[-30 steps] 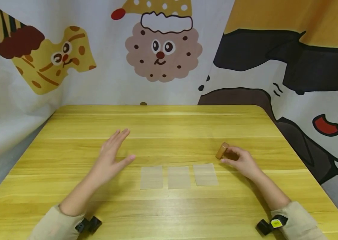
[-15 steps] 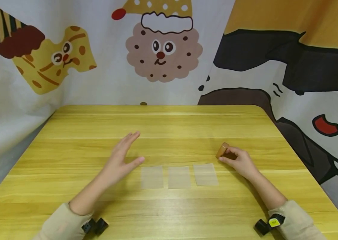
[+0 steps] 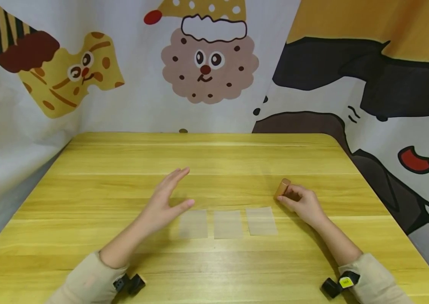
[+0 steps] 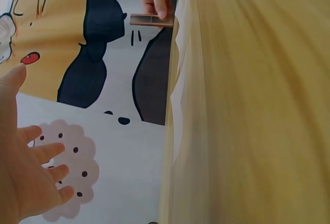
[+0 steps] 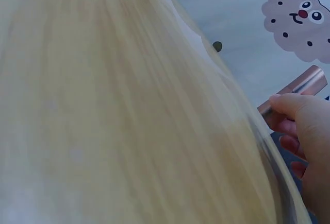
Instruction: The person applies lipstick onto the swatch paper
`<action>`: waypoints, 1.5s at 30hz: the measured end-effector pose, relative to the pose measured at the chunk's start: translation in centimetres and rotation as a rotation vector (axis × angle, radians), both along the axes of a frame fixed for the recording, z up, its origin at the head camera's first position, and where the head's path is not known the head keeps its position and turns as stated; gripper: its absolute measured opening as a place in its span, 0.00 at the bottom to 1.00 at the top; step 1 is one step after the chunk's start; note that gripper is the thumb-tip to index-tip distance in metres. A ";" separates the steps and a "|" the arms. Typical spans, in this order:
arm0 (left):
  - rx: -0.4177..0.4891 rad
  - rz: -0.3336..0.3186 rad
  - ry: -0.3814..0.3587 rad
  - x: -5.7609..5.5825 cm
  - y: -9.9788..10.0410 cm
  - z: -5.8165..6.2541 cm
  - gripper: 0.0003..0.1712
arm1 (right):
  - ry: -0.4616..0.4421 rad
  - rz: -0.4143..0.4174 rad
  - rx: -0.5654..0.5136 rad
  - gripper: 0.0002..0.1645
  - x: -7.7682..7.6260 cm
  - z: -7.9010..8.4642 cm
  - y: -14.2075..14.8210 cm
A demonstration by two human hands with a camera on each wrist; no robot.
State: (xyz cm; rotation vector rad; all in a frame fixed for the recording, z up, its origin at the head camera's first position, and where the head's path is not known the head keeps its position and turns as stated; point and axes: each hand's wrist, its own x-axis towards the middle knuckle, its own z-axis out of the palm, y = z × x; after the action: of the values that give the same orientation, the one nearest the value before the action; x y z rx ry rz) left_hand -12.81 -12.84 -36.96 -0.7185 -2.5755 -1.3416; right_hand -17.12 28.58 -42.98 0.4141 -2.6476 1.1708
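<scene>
Left grip (image 3: 165, 207) moved rightward, right grip (image 3: 306, 205) holding brown tube (image 3: 282, 188).

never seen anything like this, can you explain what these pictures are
There is no machine here: the left grip and the right grip are a person's bare hands. The head picture comes from a camera worn on the head, looking forward and down; the others come from a left wrist camera and a right wrist camera. On the wooden table lie three thin, see-through squares in a row. The right grip pinches a small copper-coloured tube; the left grip holds nothing.
</scene>
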 end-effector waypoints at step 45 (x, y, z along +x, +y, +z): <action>0.232 -0.143 0.106 -0.8 5.3 1.0 0.35 | 0.404 0.227 -0.096 0.16 4.5 9.0 -9.9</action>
State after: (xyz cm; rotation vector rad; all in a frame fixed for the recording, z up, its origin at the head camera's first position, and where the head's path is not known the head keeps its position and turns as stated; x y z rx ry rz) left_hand -13.65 -7.51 -35.92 -0.9170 -2.2755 -1.5656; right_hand -12.61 18.70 -33.96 0.8526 -2.2316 1.1278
